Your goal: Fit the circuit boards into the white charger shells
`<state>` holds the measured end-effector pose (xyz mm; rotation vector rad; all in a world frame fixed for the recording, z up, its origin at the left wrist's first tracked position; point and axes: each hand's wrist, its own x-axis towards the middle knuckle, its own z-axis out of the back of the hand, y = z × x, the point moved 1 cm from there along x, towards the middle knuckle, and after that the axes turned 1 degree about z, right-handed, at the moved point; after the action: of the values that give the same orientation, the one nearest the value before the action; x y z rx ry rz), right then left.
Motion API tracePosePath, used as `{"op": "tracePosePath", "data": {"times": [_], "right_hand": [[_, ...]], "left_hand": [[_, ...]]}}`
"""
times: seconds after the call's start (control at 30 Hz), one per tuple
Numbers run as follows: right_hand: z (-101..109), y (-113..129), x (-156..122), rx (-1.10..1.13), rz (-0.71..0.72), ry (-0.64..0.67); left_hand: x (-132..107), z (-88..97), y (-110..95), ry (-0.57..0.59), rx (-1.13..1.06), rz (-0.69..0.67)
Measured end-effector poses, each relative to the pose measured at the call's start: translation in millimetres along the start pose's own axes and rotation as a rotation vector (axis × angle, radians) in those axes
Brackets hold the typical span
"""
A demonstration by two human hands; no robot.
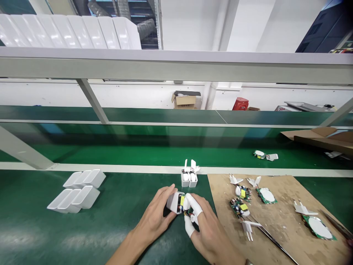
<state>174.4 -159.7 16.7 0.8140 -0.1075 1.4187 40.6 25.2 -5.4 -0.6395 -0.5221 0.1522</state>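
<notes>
My left hand (156, 210) is closed around a white plastic housing (173, 202) tilted on its side. A circuit board (183, 202) with a yellow-wrapped part sits partly within the housing's open end. My right hand (205, 224), white covers on its thumb and a finger, pinches the board assembly; the fingers hide part of it. Just beyond my hands stand two white housings (189, 180) with plug pieces (192, 167) sticking out of their tops. To the left, several white housings (86, 197) stand in two groups, their open tops upward.
On a brown board (264, 235) at right lie several circuit boards (267, 195) with plug pieces, and tweezers (271, 235). Another tool (338, 225) is at the far right, by a partly visible hand. Beyond the white rail (143, 169) are small parts (259, 154) and cardboard (322, 141). A shelf (176, 68) crosses overhead.
</notes>
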Motion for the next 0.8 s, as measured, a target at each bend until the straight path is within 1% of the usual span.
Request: {"op": "tracePosePath", "data": {"times": [0.13,0.3,0.4,0.47,0.53,0.6,0.67,0.73,0.8], "right_hand": [[1.4,0.9,3.1,-0.007,-0.019,-0.034],[1.0,0.5,2.4,0.023,-0.033,0.007],[-0.1,2.1,2.3,0.069,-0.050,0.005],[0.6,1.5,2.6,0.138,-0.101,-0.009],[3.2,-2.6,3.1,0.222,-0.191,-0.044],[6.1,-9.6,3.6,0.278,-0.275,-0.097],[6.7,-16.6,4.3,0.292,-0.284,-0.113],[2.6,-21.0,4.9,0.289,-0.229,-0.058],[-5.7,-22.0,4.9,0.284,-0.134,0.031]], "left_hand": [[-0.1,0.0,-0.3,0.007,-0.010,0.001],[-0.1,-1.9,-0.6,0.034,-0.037,0.010],[0.4,-3.7,-2.0,0.055,-0.036,0.020],[0.2,-4.4,-3.4,0.075,-0.051,0.023],[-0.4,-4.0,-4.7,0.103,-0.116,0.033],[-1.4,-2.7,-5.3,0.147,-0.218,0.084],[-2.4,-0.5,-5.8,0.183,-0.317,0.179],[-3.0,2.1,-6.9,0.189,-0.414,0.267],[-2.8,4.6,-8.7,0.170,-0.520,0.313]]}}
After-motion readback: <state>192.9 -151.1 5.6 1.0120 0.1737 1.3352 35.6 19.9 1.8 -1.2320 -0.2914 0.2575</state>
